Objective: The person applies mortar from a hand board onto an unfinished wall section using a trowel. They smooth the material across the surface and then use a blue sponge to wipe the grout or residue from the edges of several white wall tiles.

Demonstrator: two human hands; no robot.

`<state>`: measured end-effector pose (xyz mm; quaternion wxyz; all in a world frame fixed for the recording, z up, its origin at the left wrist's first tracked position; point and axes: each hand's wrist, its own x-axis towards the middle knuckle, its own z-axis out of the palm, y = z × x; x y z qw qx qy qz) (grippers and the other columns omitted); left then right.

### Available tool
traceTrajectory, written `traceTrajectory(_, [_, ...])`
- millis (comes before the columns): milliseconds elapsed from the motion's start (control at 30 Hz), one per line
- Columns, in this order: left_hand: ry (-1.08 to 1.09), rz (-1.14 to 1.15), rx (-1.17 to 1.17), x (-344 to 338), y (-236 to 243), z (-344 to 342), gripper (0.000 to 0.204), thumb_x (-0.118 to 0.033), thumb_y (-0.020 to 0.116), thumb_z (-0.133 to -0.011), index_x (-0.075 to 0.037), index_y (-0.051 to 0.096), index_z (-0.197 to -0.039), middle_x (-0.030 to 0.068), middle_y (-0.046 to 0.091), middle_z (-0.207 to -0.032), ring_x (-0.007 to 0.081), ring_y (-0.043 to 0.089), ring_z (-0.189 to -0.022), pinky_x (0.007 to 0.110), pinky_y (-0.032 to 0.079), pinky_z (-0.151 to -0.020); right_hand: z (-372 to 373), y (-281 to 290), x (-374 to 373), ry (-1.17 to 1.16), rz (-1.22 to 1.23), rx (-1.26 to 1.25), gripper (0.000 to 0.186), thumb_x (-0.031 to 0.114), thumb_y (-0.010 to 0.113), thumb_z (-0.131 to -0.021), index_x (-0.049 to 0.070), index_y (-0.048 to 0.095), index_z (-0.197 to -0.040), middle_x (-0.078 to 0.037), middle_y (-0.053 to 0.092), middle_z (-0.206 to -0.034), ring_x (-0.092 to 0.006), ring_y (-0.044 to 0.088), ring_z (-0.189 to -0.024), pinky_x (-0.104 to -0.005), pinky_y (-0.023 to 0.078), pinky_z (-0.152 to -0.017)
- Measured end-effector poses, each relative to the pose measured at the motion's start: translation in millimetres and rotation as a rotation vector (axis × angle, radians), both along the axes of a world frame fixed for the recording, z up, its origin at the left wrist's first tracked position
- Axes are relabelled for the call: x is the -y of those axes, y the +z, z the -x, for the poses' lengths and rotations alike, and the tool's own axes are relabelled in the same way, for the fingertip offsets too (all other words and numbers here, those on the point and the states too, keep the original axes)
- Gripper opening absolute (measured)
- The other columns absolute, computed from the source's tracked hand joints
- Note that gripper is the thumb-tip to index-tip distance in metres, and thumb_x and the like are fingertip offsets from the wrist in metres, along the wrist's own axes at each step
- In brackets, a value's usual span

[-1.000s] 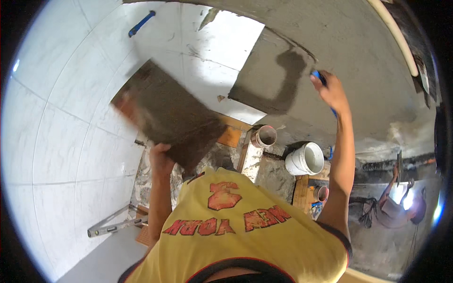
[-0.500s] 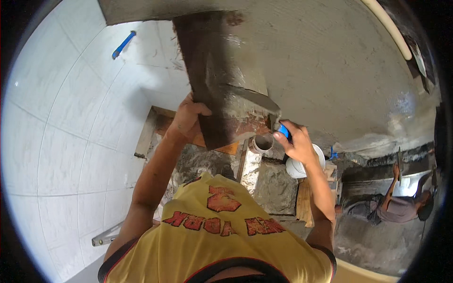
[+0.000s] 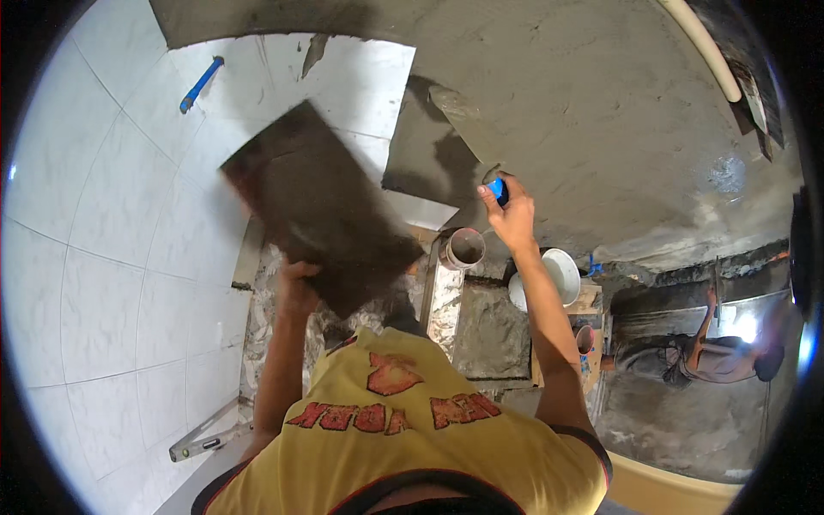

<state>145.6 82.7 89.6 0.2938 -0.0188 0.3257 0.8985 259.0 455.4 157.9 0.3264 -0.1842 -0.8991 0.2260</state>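
My left hand [image 3: 298, 287] grips the lower edge of a flat, dark-brown rectangular panel [image 3: 318, 197], held tilted in front of the white tiles. The panel is slightly blurred, and its other face is hidden. In my right hand [image 3: 513, 215] is a trowel, its blue handle [image 3: 495, 189] in my closed fingers. The trowel's pointed blade [image 3: 462, 124] is smeared with grey mortar and lies over the grey mortared wall [image 3: 584, 112]; whether it touches cannot be told. A gap separates panel and trowel.
White tiles [image 3: 112, 292] cover the left wall, with a blue stick-like tool [image 3: 202, 84] at upper left. Below are a small mortar-stained pot [image 3: 466, 247], a white bucket [image 3: 562, 275] and a spirit level [image 3: 196, 447]. Another person [image 3: 730, 360] works at far right.
The panel has swung down and left, away from the trowel, and turned at a slant. My right hand has raised the trowel up against the view of the mortared wall.
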Motion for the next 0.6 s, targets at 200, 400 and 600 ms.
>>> traceTrajectory(200, [0.381,0.057,0.007,163.5,-35.6,9.1,0.073,0.003,0.054,-0.063,0.000,0.047,-0.136,0.0161,0.056,-0.129,0.0357,0.055,-0.120,0.049,0.047,-0.104,33.7,-84.6,9.6,-0.140,0.001,0.257,0.051,0.048,0.069,-0.087,0.004,0.064,-0.111,-0.023,0.069,-0.098,-0.0440,0.067,-0.091,-0.0505,0.054,-0.078])
traceTrajectory(400, [0.628,0.115,-0.081,241.6,-26.4,-15.7,0.073,0.004,0.051,-0.065,0.001,0.045,-0.137,0.0200,0.054,-0.132,0.0401,0.051,-0.125,0.054,0.044,-0.108,70.6,-88.9,15.1,-0.211,-0.016,0.486,0.048,0.049,0.067,-0.087,0.006,0.066,-0.109,-0.023,0.070,-0.101,-0.0432,0.067,-0.096,-0.0515,0.053,-0.083])
traceTrajectory(600, [0.720,0.064,-0.036,269.2,-43.7,-34.6,0.074,0.005,0.049,-0.066,0.000,0.043,-0.140,0.0201,0.052,-0.135,0.0402,0.049,-0.128,0.056,0.042,-0.110,117.6,9.1,6.5,-0.125,-0.204,0.884,0.049,0.043,0.066,-0.088,0.004,0.063,-0.118,-0.022,0.068,-0.109,-0.0417,0.065,-0.105,-0.0514,0.052,-0.090])
